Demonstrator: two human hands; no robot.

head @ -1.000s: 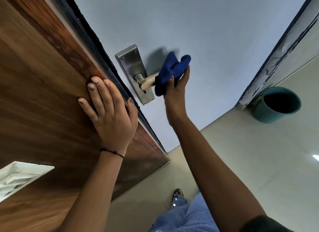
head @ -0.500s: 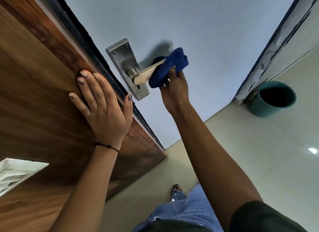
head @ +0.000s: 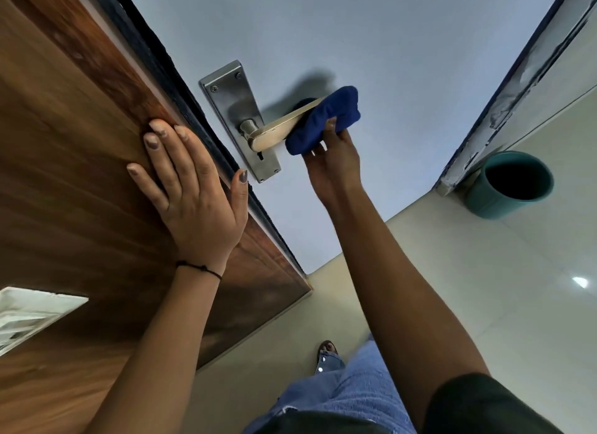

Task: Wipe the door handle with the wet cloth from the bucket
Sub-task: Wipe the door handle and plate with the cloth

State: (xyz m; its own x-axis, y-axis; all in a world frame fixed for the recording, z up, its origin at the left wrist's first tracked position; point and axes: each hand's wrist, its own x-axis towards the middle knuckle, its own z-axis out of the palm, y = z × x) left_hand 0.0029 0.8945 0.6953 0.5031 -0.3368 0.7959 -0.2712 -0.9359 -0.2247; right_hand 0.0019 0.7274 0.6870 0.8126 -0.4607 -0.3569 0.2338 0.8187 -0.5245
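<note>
The left hand (head: 193, 201) lies flat with fingers spread against the brown door face (head: 64, 143), beside the dark door edge (head: 181, 88); it holds nothing. Just right of that hand, the metal backplate (head: 232, 110) carries the door handle (head: 277, 126), a lever that projects toward the right hand. The right hand (head: 336, 162) is closed on the blue cloth (head: 326, 117), which wraps the outer end of the lever; the inner part near the pivot is bare. Well right of the right hand, the teal bucket (head: 510, 183) stands on the floor (head: 484, 288) against the frame.

Risks, as judged: the cloth sits at the lever tip, so an outward stroke may slide it off. Downward pressure may depress the lever. If the left hand eases, the door may swing. The pivot area may go unwiped.
</note>
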